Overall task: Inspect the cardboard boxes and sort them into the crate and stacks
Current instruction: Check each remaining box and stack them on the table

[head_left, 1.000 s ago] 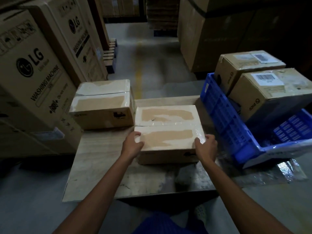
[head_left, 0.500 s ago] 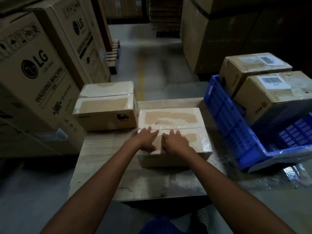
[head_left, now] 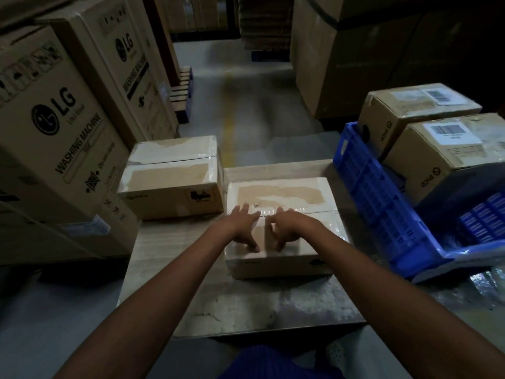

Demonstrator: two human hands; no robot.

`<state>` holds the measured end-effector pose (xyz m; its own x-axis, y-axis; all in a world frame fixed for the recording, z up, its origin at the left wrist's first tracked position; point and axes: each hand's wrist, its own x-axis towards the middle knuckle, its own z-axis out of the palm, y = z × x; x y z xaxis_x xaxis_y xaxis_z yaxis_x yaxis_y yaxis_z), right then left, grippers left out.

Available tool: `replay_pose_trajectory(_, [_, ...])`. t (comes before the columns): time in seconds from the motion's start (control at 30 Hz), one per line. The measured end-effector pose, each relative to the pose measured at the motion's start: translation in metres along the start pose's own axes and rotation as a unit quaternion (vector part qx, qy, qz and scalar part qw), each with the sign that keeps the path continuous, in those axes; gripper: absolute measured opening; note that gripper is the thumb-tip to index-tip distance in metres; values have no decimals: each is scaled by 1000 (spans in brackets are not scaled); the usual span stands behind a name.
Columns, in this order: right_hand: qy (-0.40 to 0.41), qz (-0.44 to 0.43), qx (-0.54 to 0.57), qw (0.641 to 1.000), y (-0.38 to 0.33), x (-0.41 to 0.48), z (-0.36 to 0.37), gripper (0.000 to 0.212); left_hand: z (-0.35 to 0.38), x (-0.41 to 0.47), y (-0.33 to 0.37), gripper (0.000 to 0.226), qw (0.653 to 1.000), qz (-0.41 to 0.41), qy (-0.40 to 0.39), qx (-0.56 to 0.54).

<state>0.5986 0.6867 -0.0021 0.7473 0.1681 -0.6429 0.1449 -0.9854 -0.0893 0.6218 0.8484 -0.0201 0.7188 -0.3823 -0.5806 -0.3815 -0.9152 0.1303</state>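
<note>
The left hand (head_left: 241,228) and the right hand (head_left: 289,228) are laid side by side on the lid of the near cardboard box (head_left: 284,191). The fingers are spread and only slightly bent, and nothing is gripped by either hand. A second ago this box was clasped at its two near corners. That hold has since been given up and both hands have been brought to the middle of the lid, over the taped seam, while the box is left where it was on the table (head_left: 246,307). From this it is judged that the inspection is under way and that no place, crate or stack, has yet been chosen.

The lid is coated in glossy tape, with torn patches of bare brown card showing through. The shape is a low oblong with square edges. A second box (head_left: 172,184) of the same make is set just beside it to the left. The table top is pale, streaked and worn. To the right a blue crate (head_left: 379,203) of latticed plastic is seen, and two taller labelled boxes (head_left: 451,151) are held in it. Tall printed washing machine cartons (head_left: 62,127) are ranged along the left
</note>
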Motion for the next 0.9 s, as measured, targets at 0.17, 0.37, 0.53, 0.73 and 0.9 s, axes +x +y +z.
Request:
replay_pose_trajectory(0.17, [45, -5, -9, 999, 2, 8, -16, 83, -9, 8, 5, 131, 999, 4, 30, 28])
replay_pose_trajectory(0.37, [41, 10, 26, 999, 4, 33, -22, 123, -19, 28, -2, 145, 999, -19, 14, 26])
replay_pose_trajectory(0.53, [42, -7, 31, 999, 9, 37, -18, 123, -24, 34, 8, 147, 999, -33, -16, 39])
replay_pose_trajectory(0.73, [45, 19, 39, 998, 39, 46, -31, 128, -39, 55, 23, 142, 1000, -2, 18, 23])
replay_pose_trajectory(0.9, [36, 14, 40, 998, 59, 43, -25, 124, -41, 65, 31, 147, 999, -19, -27, 27])
